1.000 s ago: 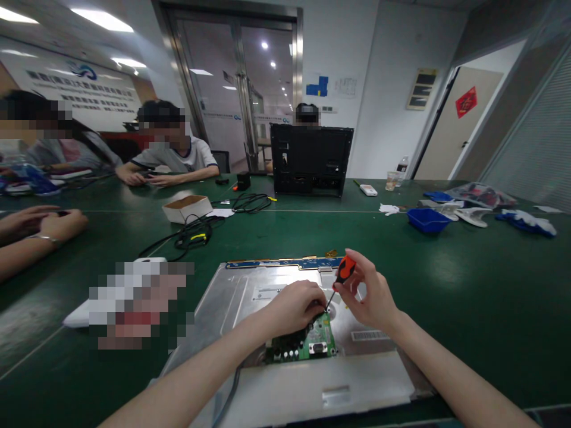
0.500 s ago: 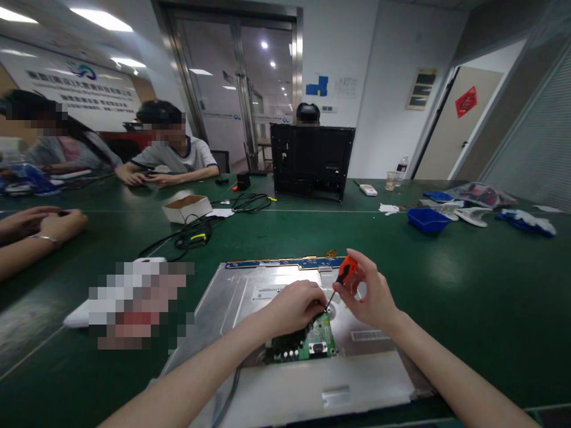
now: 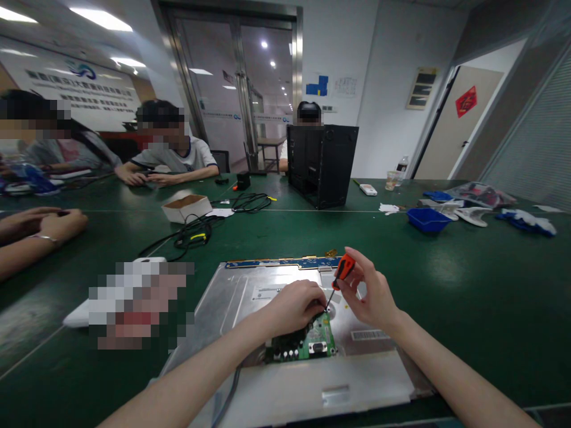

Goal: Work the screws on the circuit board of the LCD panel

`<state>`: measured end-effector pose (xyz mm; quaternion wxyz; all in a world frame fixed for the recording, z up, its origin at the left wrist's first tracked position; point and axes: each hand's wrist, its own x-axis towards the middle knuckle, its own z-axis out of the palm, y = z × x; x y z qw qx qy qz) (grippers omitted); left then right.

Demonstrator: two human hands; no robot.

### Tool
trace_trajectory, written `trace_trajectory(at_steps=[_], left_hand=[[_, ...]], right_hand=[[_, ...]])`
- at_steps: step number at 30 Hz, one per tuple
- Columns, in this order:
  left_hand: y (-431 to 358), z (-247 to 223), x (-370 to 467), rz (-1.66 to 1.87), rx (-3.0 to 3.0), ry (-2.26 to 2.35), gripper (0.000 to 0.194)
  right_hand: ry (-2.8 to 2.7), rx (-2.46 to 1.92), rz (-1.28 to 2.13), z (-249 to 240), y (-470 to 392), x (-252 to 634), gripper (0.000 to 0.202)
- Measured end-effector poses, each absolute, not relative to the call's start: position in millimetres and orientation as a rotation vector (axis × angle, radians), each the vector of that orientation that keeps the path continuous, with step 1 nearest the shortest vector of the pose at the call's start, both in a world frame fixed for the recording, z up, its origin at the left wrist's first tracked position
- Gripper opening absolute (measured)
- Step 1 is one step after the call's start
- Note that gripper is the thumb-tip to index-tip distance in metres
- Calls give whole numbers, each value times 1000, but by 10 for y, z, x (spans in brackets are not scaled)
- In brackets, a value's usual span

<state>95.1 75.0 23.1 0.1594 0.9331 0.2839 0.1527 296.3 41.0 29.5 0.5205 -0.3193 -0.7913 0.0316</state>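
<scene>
An orange-and-black screwdriver [image 3: 344,270] is pinched at its handle by the fingers of my right hand [image 3: 372,294]. Its thin shaft slants down to the far corner of a green circuit board [image 3: 325,336]. There my left hand [image 3: 297,303] is closed beside the screwdriver's tip; what its fingertips pinch, if anything, is hidden. The board lies on a large silver metal panel [image 3: 289,395], partly covered by my left hand and forearm. Along the panel's far edge runs a narrow blue circuit strip [image 3: 267,263]. A grey cable [image 3: 231,395] crosses the panel's near left.
Black cables [image 3: 196,235] and an open small box [image 3: 187,208] lie beyond the panel. Far right are a blue tray [image 3: 428,220] and gloves [image 3: 526,222]. A co-worker is behind a black case [image 3: 330,166]; other people sit at left. A white object [image 3: 80,312] is partly blurred.
Across the table, the black case has been turned and now shows its side. The screwdriver's handle has shifted slightly left in my right hand; my left hand has stayed put.
</scene>
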Motion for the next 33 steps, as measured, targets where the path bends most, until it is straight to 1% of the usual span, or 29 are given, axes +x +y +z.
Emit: trace_trajectory(at_steps=[9,18,22,28,33], left_hand=[[754,234,947,435,2637,815,16],[756,219,953,436,2659,818,16],[751,223,955,437,2651,821,15],[751,221,950,430,2626,830,14],[758,219,947,439,2662,801,16]], right_hand=[[-1869,-779,-41,284,439,2958,55],[-1903,-730,85,310,410,2955,61],[-1890,-759,51,296,421,2955,61],[-1866,-773,-31,293,436,2962,55],[-1893,-774,-19,306,426,2968,54]])
